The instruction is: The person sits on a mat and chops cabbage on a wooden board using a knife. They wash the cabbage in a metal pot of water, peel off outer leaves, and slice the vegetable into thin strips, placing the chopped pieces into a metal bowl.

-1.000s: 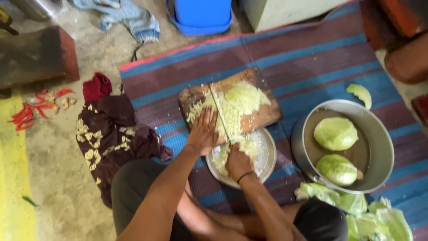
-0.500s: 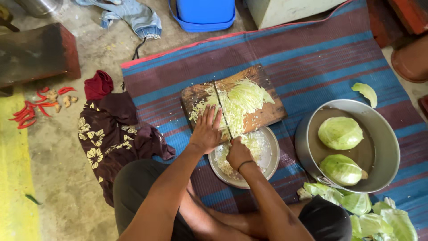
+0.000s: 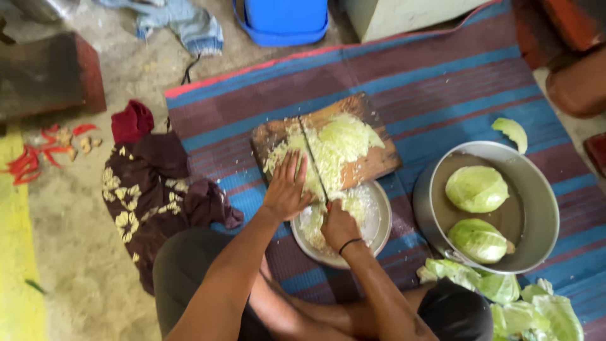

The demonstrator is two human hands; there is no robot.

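Head view, steeply downward (fairly near)

Brightness: the scene is evenly and softly lit by daylight; no lamp is seen.
Shadows: only faint, diffuse shadows are cast, under the metal bowl and beside the cutting board.
Glare: a mild sheen is shown on the bowl's rim and on the plate; nothing is blown out.
Sharpness: the whole frame is rendered slightly soft, and fine texture in the shredded cabbage is lost.
Edges: the corners are bent a little by the wide lens.
Colour: the striped mat is shown vivid, the concrete floor pale.
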